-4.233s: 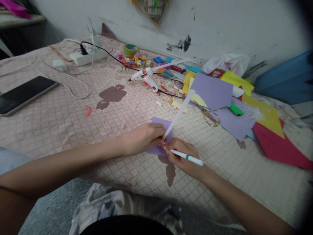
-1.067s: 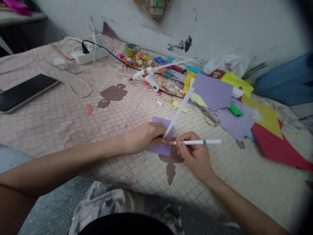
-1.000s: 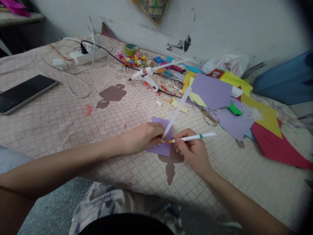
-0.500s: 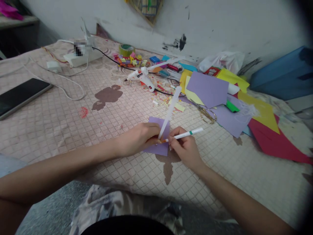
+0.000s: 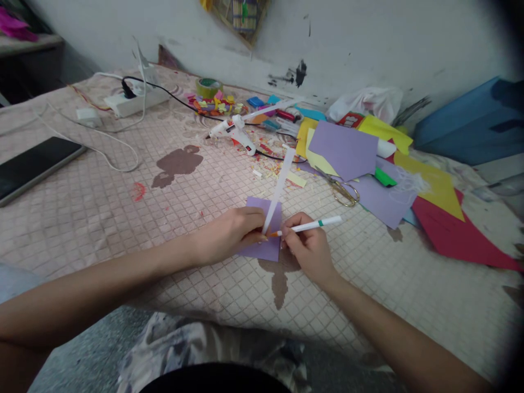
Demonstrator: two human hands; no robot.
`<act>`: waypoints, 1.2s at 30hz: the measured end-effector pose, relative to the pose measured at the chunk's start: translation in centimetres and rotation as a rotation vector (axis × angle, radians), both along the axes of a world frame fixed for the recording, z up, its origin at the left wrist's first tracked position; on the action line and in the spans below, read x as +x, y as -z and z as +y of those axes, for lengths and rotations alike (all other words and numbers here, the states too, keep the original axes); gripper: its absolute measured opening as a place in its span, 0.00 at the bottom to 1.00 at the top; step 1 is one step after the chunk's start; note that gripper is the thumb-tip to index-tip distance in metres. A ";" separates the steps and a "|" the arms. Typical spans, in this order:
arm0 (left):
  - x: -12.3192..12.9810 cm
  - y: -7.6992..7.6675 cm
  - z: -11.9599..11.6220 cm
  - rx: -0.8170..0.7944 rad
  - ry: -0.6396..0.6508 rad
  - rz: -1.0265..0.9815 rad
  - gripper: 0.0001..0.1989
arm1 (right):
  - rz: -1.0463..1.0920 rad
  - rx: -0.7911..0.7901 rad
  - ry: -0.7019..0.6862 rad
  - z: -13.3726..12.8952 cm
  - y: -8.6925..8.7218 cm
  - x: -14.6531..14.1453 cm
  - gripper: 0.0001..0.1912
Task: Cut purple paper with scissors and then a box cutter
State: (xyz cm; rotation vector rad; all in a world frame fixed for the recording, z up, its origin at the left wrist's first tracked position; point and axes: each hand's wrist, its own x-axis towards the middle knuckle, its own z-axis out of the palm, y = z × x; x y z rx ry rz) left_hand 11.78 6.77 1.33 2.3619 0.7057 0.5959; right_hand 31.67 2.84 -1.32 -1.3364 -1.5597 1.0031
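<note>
A small purple paper [image 5: 266,250] lies on the patterned tablecloth. My left hand [image 5: 235,232] rests over its left side, fingers pinched on the lower end of a translucent white strip [image 5: 278,191] that slants up and away. From the right, my right hand [image 5: 309,245] grips a white pen [image 5: 313,225] with a green band. The pen's orange tip points left and meets the strip's lower end, close to my left fingertips; whether they touch is too small to tell.
A white glue gun [image 5: 235,131] lies beyond the paper, among scraps. Gold-handled scissors [image 5: 346,194] and coloured sheets [image 5: 346,150] are to the right. At the left are a phone [image 5: 39,164] and a power strip [image 5: 137,102]. A roll of green tape [image 5: 208,87] stands near the wall.
The view has shifted slightly. Both hands keep nearly the same place over the purple paper, and the pen is a little flatter.
</note>
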 end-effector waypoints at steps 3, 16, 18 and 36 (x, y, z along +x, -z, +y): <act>0.0 0.0 -0.1 -0.002 -0.002 0.017 0.07 | 0.021 0.002 0.008 0.0 0.1 0.0 0.06; -0.6 -0.6 0.2 0.032 -0.080 -0.071 0.03 | 0.069 -0.053 0.002 0.2 0.3 -0.1 0.06; -0.9 -0.9 0.1 0.019 -0.126 -0.074 0.03 | 0.074 -0.052 0.003 0.2 0.3 -0.1 0.06; -0.4 -0.7 -1.4 0.001 -0.034 -0.044 0.02 | 0.095 -0.034 -0.014 0.3 0.6 -0.1 0.06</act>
